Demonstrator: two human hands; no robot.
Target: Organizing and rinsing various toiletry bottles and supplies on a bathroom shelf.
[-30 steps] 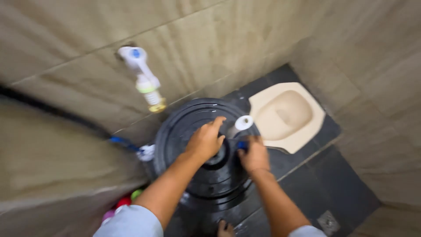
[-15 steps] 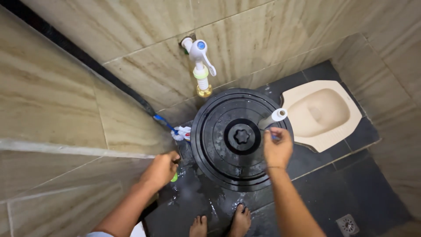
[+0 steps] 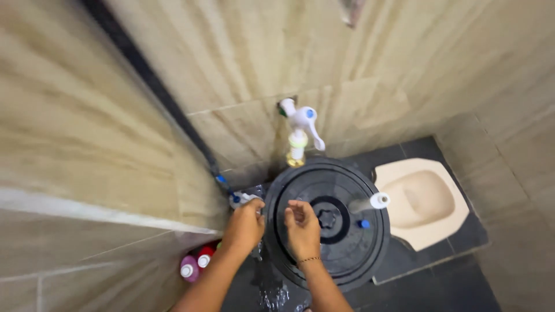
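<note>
A round black ribbed lid covers a barrel on the wet dark floor. My left hand is at the lid's left edge, fingers curled beside the white head of a blue-handled brush; whether it grips anything is hidden. My right hand hovers over the left part of the lid with bent fingers and nothing visible in it. A white bottle and a small blue cap lie on the lid's right side. A white tap sticks out of the tiled wall just above the lid.
A beige squat toilet pan is set in the floor to the right of the barrel. A pink bottle and a red bottle stand low on the left by the wall. Beige tiled walls close in on three sides.
The view has tilted up. My left hand came from the low left corner to the lid's left edge. My right hand crossed from the white bottle to the lid's left; the blue cap now lies on the lid.
</note>
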